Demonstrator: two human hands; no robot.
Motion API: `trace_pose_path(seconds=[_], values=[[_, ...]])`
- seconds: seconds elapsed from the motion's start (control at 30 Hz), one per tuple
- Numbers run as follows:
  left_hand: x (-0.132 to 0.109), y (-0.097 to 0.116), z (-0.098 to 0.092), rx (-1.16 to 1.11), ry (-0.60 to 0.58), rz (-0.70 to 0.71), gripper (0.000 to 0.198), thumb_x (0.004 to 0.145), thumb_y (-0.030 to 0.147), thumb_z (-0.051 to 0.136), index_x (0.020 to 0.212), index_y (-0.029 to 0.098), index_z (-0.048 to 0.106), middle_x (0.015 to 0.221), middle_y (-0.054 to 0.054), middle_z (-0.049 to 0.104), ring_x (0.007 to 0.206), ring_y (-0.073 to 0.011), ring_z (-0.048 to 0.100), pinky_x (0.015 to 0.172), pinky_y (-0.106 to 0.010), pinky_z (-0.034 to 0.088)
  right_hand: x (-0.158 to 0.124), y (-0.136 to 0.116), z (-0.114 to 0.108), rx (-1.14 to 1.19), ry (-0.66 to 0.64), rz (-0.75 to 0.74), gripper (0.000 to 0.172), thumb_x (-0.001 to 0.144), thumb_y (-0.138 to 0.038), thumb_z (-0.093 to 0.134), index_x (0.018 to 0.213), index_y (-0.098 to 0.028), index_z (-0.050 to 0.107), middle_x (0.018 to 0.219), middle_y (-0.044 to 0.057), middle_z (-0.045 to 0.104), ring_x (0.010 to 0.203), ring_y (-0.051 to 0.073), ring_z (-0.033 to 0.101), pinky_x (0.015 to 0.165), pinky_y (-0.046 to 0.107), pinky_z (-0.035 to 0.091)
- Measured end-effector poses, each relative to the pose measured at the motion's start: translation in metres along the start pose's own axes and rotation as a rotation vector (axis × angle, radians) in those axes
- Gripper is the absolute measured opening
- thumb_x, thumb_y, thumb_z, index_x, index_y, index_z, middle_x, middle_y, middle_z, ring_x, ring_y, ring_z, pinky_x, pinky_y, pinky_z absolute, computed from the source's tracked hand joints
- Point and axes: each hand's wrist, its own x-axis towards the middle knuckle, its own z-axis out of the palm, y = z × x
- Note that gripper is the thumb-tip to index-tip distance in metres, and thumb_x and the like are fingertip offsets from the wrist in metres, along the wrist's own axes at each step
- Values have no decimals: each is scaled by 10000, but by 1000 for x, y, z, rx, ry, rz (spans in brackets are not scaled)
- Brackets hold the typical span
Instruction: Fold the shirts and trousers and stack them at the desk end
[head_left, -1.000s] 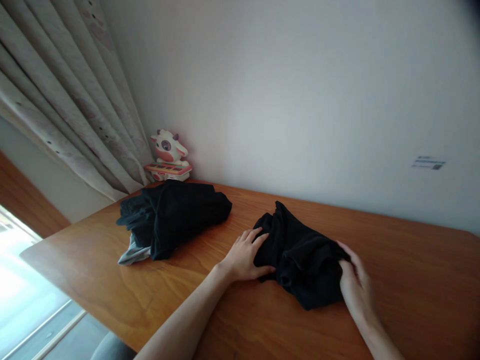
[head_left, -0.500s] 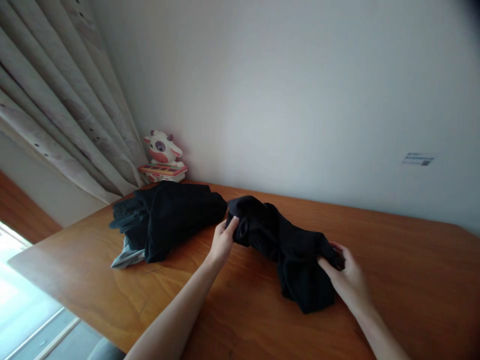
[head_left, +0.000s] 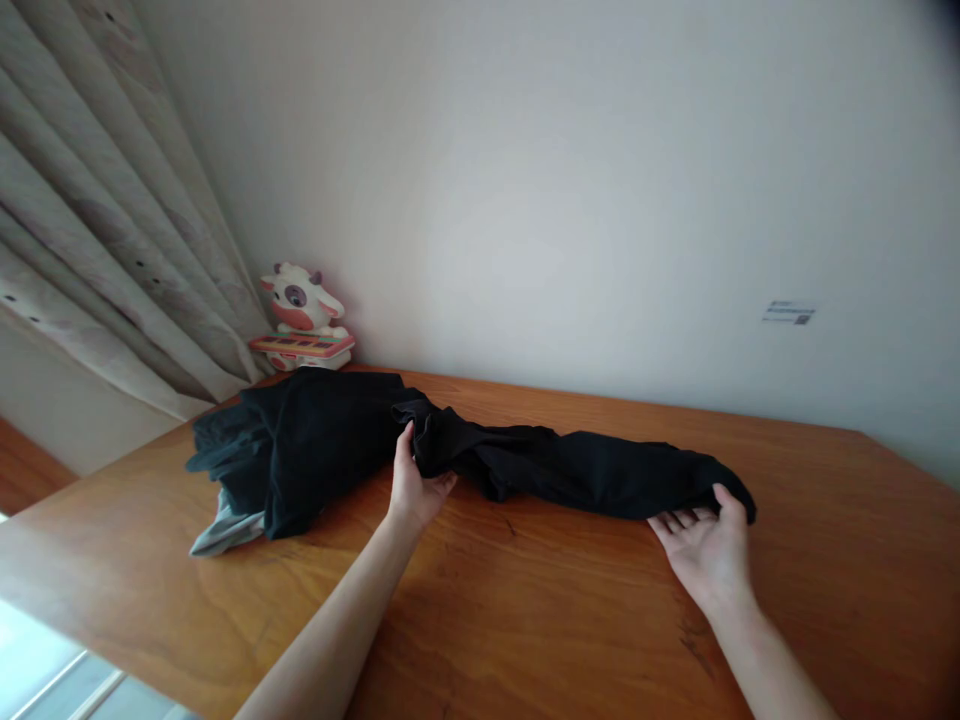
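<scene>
A black garment (head_left: 585,470) lies stretched sideways in a long, crumpled strip over the table; which kind of garment it is, I cannot tell. My left hand (head_left: 416,490) grips its bunched left end, thumb on top. At the other end, my right hand (head_left: 709,555) has its palm turned up, fingers under the cloth and thumb over its edge. Left of my left hand sits a pile of dark clothes (head_left: 322,440), with a light grey piece (head_left: 229,525) poking out at its lower left. The garment's left end overlaps or touches that pile's right side.
A cow-shaped toy keyboard (head_left: 304,325) stands at the table's back left corner, beside a patterned curtain (head_left: 112,200). The wooden table (head_left: 525,620) runs along a pale wall (head_left: 525,200), which carries a small label (head_left: 789,313) at right.
My hands have moved apart, the right one outward to the right. Between them the black garment has gone from a bunched, drooping shape to a longer, straighter strip. The view has shifted slightly right.
</scene>
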Motion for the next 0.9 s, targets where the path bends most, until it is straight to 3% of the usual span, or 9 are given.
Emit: trace_pose_path(seconds=[0.1, 0.23, 0.33, 0.47, 0.53, 0.6, 0.7, 0.8, 0.9], values=[[1, -5, -2, 163, -85, 122, 426, 815, 596, 703, 1019, 222, 727, 1030, -62, 769, 847, -213, 732, 626, -273, 557, 2, 6, 0, -179, -26, -204, 734, 901, -705, 336, 1494, -276, 290, 1257, 143, 569, 1166, 310, 620, 914, 499, 574], [3, -12, -3, 393, -96, 295, 431, 629, 360, 896, 980, 182, 722, 982, -63, 779, 904, -231, 732, 675, -259, 553, -13, 5, 11, -409, -8, -450, 759, 863, -664, 565, 1470, -254, 367, 1300, 135, 619, 1218, 317, 615, 979, 480, 541], [3, -15, -4, 330, -109, 281, 370, 633, 337, 860, 934, 160, 737, 934, -67, 787, 920, -257, 742, 743, -300, 580, -21, 4, 15, -621, 132, -594, 843, 736, -681, 711, 1354, -151, 494, 1296, 222, 623, 1273, 411, 558, 1076, 564, 443], [4, -27, -6, 375, -129, 300, 348, 703, 377, 834, 981, 179, 764, 1042, -68, 790, 1080, -285, 718, 902, -345, 579, -17, 12, 6, -876, 374, -654, 950, 629, -786, 689, 1231, -67, 529, 1329, 367, 518, 1381, 561, 340, 1074, 706, 336], [4, -34, -6, 442, -139, 291, 341, 752, 400, 826, 1029, 212, 768, 1138, -66, 775, 1182, -292, 679, 951, -354, 569, -13, 16, 1, -900, 357, -626, 912, 641, -765, 680, 1226, -85, 520, 1301, 344, 534, 1352, 542, 385, 1047, 675, 383], [3, -36, -4, 435, -118, 236, 310, 798, 406, 794, 1062, 246, 759, 1203, -54, 757, 1223, -293, 659, 926, -362, 587, -10, 16, -3, -913, 307, -575, 797, 669, -680, 682, 1216, -119, 536, 1217, 274, 602, 1247, 489, 517, 1009, 617, 443], [4, -26, 0, 330, -45, 205, 208, 819, 350, 739, 1000, 246, 750, 1138, -48, 771, 1137, -284, 701, 836, -357, 617, -3, 8, -9, -903, 276, -503, 659, 673, -525, 679, 1213, -161, 574, 1120, 186, 672, 1100, 424, 632, 988, 580, 472], [9, -8, -1, 263, -7, 279, 146, 796, 312, 720, 906, 216, 733, 991, -58, 780, 1023, -264, 733, 802, -332, 614, 6, -1, -15, -666, 235, -560, 725, 678, -511, 692, 1302, -176, 540, 1240, 162, 661, 1190, 378, 615, 1055, 547, 452], [18, 3, -9, 247, 74, 381, 175, 815, 335, 697, 944, 217, 690, 977, -53, 746, 1001, -236, 721, 803, -312, 592, 9, -7, -23, -475, 252, -655, 909, 692, -528, 709, 1444, -118, 405, 1416, 229, 543, 1239, 371, 592, 1050, 548, 466]])
